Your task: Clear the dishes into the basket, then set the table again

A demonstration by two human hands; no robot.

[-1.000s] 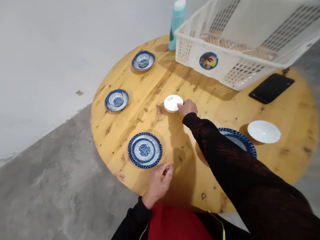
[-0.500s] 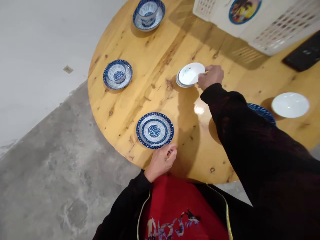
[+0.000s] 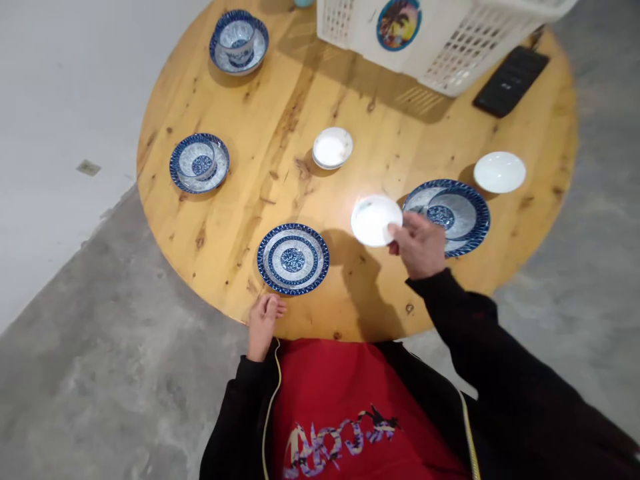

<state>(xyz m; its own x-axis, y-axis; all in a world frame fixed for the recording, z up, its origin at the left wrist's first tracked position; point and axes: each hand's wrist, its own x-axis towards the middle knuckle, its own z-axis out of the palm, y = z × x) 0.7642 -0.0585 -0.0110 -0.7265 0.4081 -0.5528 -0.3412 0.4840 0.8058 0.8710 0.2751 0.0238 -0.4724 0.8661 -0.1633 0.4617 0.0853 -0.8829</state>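
My right hand (image 3: 419, 243) pinches the rim of a small white bowl (image 3: 376, 221), tilted and held above the table between two blue-patterned plates. The nearer blue-and-white plate (image 3: 293, 259) lies bare by the table's front edge. My left hand (image 3: 266, 320) rests at that edge just below this plate, fingers loosely bent and holding nothing. Partly behind my right hand is another blue plate (image 3: 477, 220) with a patterned bowl (image 3: 455, 212) on it. Farther back sit small white bowls (image 3: 333, 148), seemingly stacked.
On the round wooden table (image 3: 250, 220), two more blue plates (image 3: 223, 180) (image 3: 256, 63) at the left carry bowls. A white bowl (image 3: 500, 172) stands at the right. At the back are a white plastic basket (image 3: 350, 27) and a black phone (image 3: 511, 81).
My right hand has lifted the white bowl off the small stack and brought it nearer and to the right. My left hand has slid left along the table edge. The view has shifted.
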